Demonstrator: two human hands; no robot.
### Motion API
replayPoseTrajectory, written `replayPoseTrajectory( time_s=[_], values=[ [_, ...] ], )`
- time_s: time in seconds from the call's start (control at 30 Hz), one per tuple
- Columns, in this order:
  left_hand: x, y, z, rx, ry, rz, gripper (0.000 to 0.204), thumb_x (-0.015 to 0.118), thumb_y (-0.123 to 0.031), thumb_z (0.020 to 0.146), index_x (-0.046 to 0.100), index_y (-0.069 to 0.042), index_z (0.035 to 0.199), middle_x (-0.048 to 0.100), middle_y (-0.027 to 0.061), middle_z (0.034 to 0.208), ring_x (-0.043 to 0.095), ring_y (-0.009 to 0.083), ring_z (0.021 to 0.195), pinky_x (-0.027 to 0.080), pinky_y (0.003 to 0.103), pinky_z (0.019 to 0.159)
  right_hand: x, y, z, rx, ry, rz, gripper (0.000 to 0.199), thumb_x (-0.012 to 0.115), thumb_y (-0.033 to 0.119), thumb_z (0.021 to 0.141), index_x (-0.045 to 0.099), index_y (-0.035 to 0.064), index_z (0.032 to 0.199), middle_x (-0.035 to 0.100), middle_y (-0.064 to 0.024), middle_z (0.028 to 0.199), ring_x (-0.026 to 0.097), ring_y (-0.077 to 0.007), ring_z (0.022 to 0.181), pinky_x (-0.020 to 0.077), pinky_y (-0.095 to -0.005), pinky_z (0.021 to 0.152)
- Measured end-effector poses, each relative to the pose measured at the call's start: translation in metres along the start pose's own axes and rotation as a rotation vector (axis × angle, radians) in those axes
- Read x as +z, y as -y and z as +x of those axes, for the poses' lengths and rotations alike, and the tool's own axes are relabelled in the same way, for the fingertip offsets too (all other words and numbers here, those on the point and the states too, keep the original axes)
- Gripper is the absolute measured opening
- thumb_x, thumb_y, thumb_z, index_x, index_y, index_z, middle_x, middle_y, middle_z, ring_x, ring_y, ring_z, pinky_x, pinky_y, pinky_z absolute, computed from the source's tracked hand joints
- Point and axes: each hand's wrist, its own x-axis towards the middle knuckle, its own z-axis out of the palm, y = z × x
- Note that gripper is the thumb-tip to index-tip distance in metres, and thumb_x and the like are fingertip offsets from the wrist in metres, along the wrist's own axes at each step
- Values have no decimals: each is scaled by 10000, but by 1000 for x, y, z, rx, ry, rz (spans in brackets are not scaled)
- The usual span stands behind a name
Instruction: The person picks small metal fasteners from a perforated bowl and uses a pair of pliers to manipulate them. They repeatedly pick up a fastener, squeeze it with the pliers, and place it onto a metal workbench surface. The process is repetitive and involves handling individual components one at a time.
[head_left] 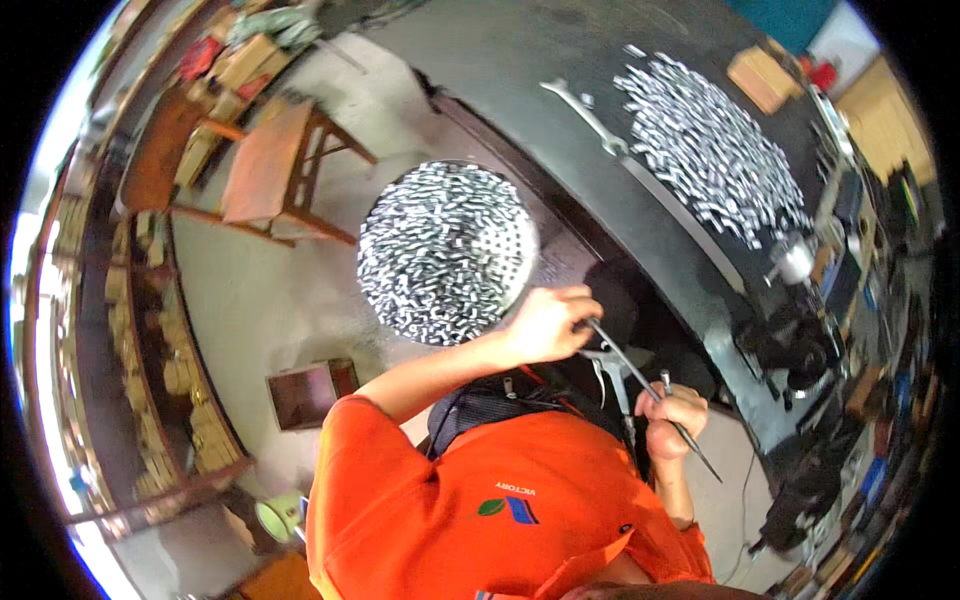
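My left hand (550, 325) is closed round one end of a long, thin dark rod (625, 358) that tapers to a point, like a round file. The rod slants down to the right across my right hand (675, 418), and its tip shows beyond that hand. My right hand is closed, and a small shiny metal cylinder (666, 378) sticks up from its fingers. Whether the rod touches the cylinder I cannot tell. Just left of my left hand stands a round perforated metal pan (514, 256), heaped with many small metal pieces (435, 250). Behind the rod is a grey metal lever-like tool (618, 378).
The dark workbench (520, 60) bears a spread of small metal pieces (700, 140), a wrench (590, 115), a flat metal bar (690, 225) and a cardboard box (764, 80). A vise-like fixture (790, 345) is at right. A wooden stool (270, 170), a floor box (310, 395) and shelves (140, 350) are left.
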Motion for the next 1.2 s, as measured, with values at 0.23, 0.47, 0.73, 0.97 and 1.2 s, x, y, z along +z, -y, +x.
replayPoseTrajectory(
  time_s=[0.23, 0.47, 0.73, 0.97, 1.2],
  values=[
    [14, -23, -10, 200, 123, 77, 162, 654, -130, 655, 582, -66, 786, 502, 68, 699, 565, 271, 553, 462, 387, 490, 18, -39, -3, -22, 169, -278, 187, 539, 80, 555, 365, 25, 513, 294, -73, 470, 355, -221, 378, 250, -316, 390],
    [-1, -2, 5, 54, 141, 217, 206, 638, -178, 670, 630, -111, 865, 619, 72, 718, 622, 276, 639, 490, 409, 557, -2, -14, -13, -146, -11, -195, 259, 532, 140, 648, 375, 12, 487, 432, -89, 462, 462, -207, 388, 370, -279, 400],
    [-3, 30, 115, -19, 86, 274, 236, 641, -234, 697, 677, -101, 889, 646, 143, 722, 639, 321, 707, 509, 419, 656, -20, -3, -28, -98, -65, -227, 291, 534, 217, 733, 467, 32, 518, 487, -90, 504, 501, -224, 421, 375, -305, 416],
    [15, 26, 236, -77, 57, 375, 288, 615, -230, 690, 680, -96, 936, 656, 152, 768, 644, 306, 759, 505, 402, 708, -28, 8, -47, -45, -190, -284, 301, 533, 181, 718, 399, 50, 482, 412, -63, 454, 428, -219, 365, 313, -313, 363],
    [-6, 38, 280, -127, -2, -453, 411, 567, -14, 801, 478, 64, 1194, 612, 140, 875, 580, 123, 625, 463, 243, 499, -35, 17, -43, -173, -105, -306, 339, 544, 143, 730, 278, 67, 534, 273, -53, 505, 344, -212, 392, 257, -334, 376]
  ],
)
